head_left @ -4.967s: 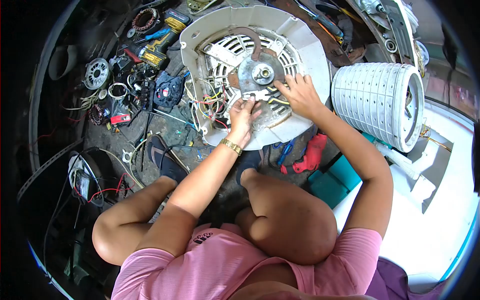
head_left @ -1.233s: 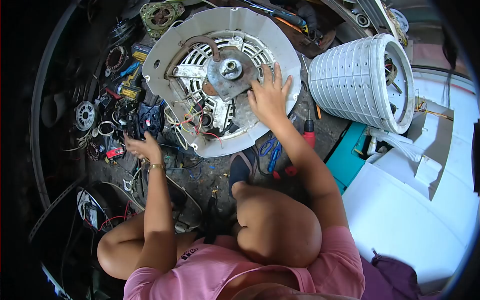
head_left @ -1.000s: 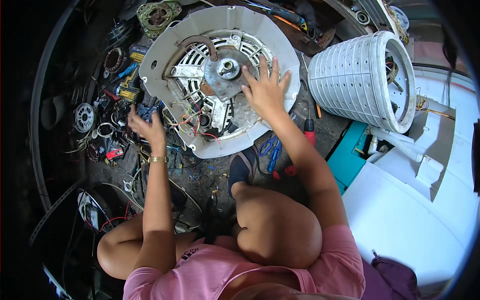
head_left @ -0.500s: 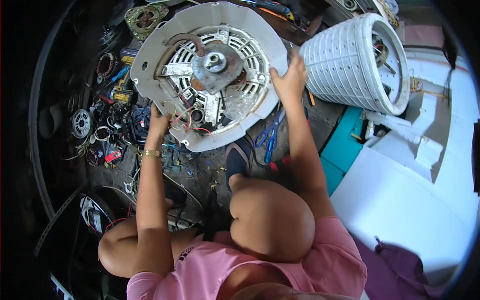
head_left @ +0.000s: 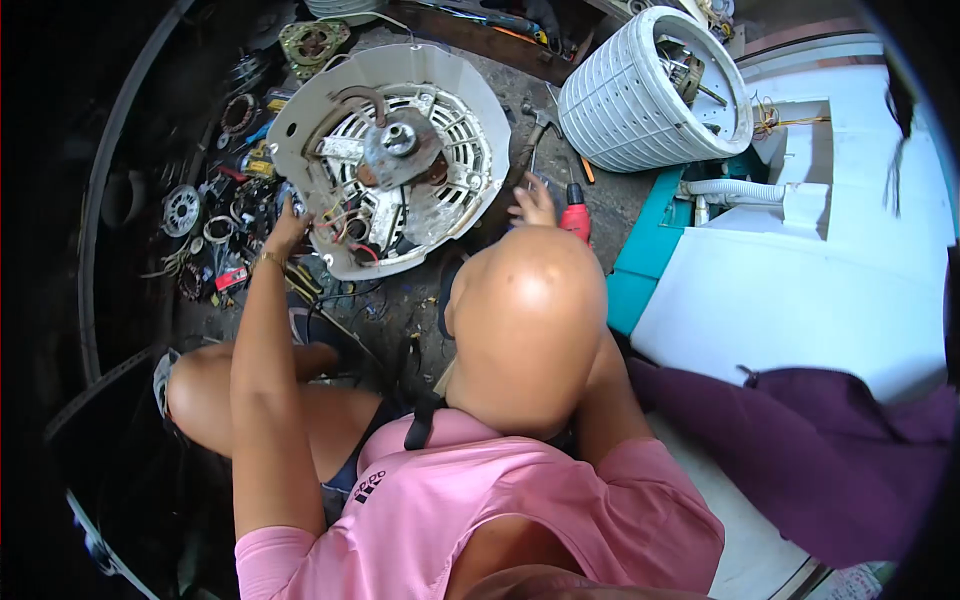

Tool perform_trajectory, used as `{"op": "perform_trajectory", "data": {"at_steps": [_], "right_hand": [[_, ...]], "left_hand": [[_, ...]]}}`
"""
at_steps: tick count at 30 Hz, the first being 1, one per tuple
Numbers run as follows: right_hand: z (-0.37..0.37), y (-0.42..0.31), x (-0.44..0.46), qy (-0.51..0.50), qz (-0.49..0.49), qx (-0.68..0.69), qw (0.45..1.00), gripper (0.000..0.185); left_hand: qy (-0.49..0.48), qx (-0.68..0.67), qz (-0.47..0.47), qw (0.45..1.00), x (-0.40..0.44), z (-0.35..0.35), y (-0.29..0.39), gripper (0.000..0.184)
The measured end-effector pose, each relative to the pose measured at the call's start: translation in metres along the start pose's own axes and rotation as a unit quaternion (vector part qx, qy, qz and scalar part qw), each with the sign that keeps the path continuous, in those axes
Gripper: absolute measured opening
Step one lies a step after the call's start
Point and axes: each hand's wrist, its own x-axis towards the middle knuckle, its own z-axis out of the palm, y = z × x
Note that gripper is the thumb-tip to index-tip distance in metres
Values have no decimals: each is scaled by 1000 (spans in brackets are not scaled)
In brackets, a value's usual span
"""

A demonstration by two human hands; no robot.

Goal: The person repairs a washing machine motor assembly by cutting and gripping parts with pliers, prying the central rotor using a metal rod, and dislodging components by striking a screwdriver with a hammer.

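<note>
A round off-white plastic housing (head_left: 480,195) rests on the floor with its slotted inside facing up. A rusty metal plate with a central hub (head_left: 398,140) sits in it, and loose wires (head_left: 350,228) gather at its lower left. My left hand (head_left: 286,232) is at the housing's lower left rim, thumb by the edge and fingers outside it, partly hidden. Just past my raised knee, my right hand (head_left: 537,204) is apart from the housing, fingers spread and holding nothing. Close to its right is a red-handled tool (head_left: 575,212).
A white perforated drum (head_left: 630,100) lies tilted at upper right. Beside it are a hammer (head_left: 540,122) and a white appliance panel (head_left: 740,275) with teal parts (head_left: 640,245). Motor parts, including a white wheel (head_left: 181,211), clutter the left floor. Purple cloth (head_left: 800,440) lies at right.
My right hand has left the housing's right rim and come down beside my knee. My left hand stays at the lower left rim. The camera view has shifted.
</note>
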Motion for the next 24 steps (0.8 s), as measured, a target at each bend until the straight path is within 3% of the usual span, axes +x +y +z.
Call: {"op": "perform_trajectory", "data": {"at_steps": [1, 2, 5, 6, 9, 11, 14, 15, 19, 22, 24], "right_hand": [[-20, 34, 12, 24, -60, -84, 994, 53], [-32, 43, 4, 44, -61, -125, 989, 53], [-66, 59, -33, 69, -35, -209, 975, 52], [-76, 63, -43, 72, -25, -227, 971, 52], [-105, 83, -67, 75, 1, -264, 962, 52], [-122, 96, -79, 73, 20, -277, 958, 51], [-140, 106, -88, 65, 39, -289, 954, 51], [-146, 109, -89, 60, 43, -294, 953, 51], [-159, 119, -97, 33, 47, -312, 948, 50], [-166, 121, -101, 25, 48, -320, 946, 49], [-170, 123, -103, 25, 47, -325, 944, 49]], "left_hand": [[5, 15, -13, 1000, -13, -8, 12, 92], [40, 30, -20, 999, -19, -16, 25, 94], [-16, 181, 162, 970, 9, -109, 46, 64], [50, 192, 252, 947, 16, -142, 51, 48], [140, 167, 312, 925, -106, -177, 127, 48], [145, 116, 286, 940, -169, -197, 147, 45], [152, 76, 275, 946, -189, -250, 133, 47], [203, 70, 277, 937, -205, -248, 129, 48], [243, 127, 228, 934, -272, -229, 122, 45], [211, 298, 313, 877, -291, -238, 116, 40], [205, 380, 299, 851, -310, -238, 121, 36]]}}
